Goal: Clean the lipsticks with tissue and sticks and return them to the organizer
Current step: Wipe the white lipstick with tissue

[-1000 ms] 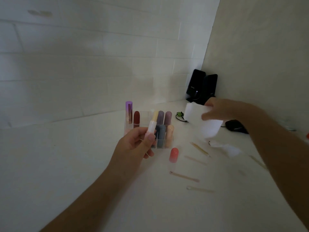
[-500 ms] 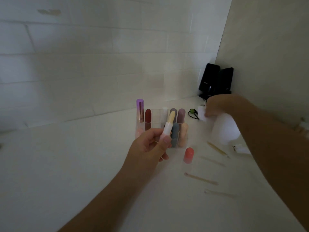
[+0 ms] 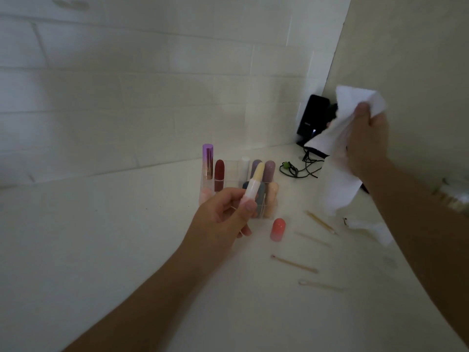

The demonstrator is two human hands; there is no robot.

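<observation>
My left hand (image 3: 223,214) grips an uncapped lipstick (image 3: 253,185) with a pale yellow tip and a white-pink body, held upright in front of the clear organizer (image 3: 271,208). The organizer holds several lipsticks, among them a tall purple one (image 3: 207,161) and a dark red one (image 3: 219,174). A coral-pink cap (image 3: 278,229) stands on the table to the right of the organizer. My right hand (image 3: 365,141) is raised at the right, closed on a white tissue (image 3: 340,184) that hangs down. Several thin wooden sticks (image 3: 294,264) lie on the table.
A crumpled tissue (image 3: 368,226) lies at the right near my forearm. A black device (image 3: 313,118) stands in the corner, with a black cord (image 3: 299,168) looped in front of it. White tiled wall behind, beige wall to the right.
My right hand has lifted the tissue from near the table up to the right. My left hand still holds the lipstick in front of the organizer.
</observation>
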